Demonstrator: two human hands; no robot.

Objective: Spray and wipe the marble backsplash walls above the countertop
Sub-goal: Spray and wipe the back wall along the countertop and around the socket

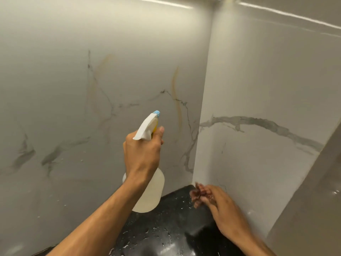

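Left wall, left and centre of frame: off-white marble with thin grey veins and amber vertical streaks. Right wall: white marble with one broad grey vein arcing across. Spray bottle, centre: cloudy translucent body, white head with yellow beneath, blue nozzle tip. Countertop, bottom centre: glossy black, white-flecked.
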